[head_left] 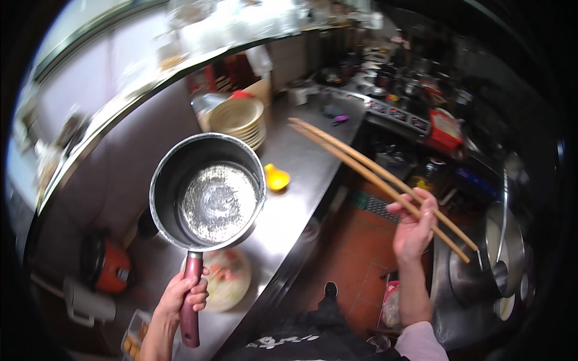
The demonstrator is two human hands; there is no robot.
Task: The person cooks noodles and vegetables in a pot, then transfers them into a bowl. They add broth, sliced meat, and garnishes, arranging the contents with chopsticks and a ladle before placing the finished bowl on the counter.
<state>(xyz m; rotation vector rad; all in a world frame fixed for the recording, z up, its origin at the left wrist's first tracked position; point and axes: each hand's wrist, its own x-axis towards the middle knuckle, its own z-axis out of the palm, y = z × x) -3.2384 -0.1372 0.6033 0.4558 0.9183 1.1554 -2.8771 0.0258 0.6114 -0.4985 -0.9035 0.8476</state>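
My left hand (188,289) grips the maroon handle of a dark saucepan (221,203). The pan's inside faces me, and its worn, shiny bottom shows no food. In my right hand (414,225) is a pair of long wooden cooking chopsticks (361,164), pointing up and to the left with the tips close together. Partly behind the pan and my left hand, a round dish of food (232,284) with pink and pale green pieces sits on the steel counter (289,225). A yellow scoop-like item (276,178) lies just right of the pan.
Stacked bowls (237,117) stand farther back on the counter. An orange and black rice cooker (113,266) is at left. A steel pot (474,270) with a ladle stands at right. Beyond are a control panel (397,115) and a red container (445,128). Reddish tiles (347,252) cover the floor.
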